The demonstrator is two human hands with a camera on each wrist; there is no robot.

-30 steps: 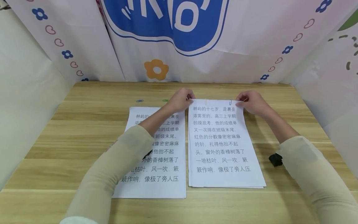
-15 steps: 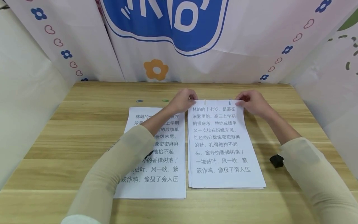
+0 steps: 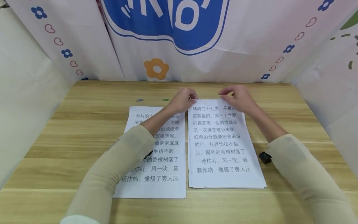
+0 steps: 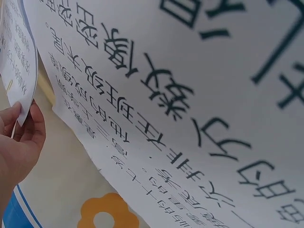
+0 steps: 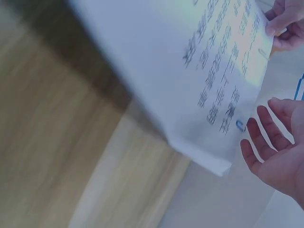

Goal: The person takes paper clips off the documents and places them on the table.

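My left hand (image 3: 183, 100) pinches the top left corner of the right-hand stack of printed sheets (image 3: 221, 149), thumb in front and fingers behind, as the left wrist view shows. A yellow paper clip (image 3: 205, 101) sits on that stack's top edge near it. My right hand (image 3: 241, 99) is off the paper, fingers spread and holding nothing in the right wrist view. Close to its fingertips, a blue paper clip (image 5: 241, 125) grips the same edge; the hand hides this clip in the head view. The left-hand stack of sheets (image 3: 162, 188) lies partly under my left forearm.
A loose blue paper clip (image 3: 139, 100) and a green paper clip (image 3: 166, 100) lie on the wooden table (image 3: 75, 130) behind the left-hand stack. Beyond the back edge hangs a printed white backdrop (image 3: 223, 68). A small black object (image 3: 265, 157) shows beside my right sleeve.
My right hand has let go of the stack's top right corner and moved left along the top edge, now covering the blue clip. The left hand keeps its pinch.
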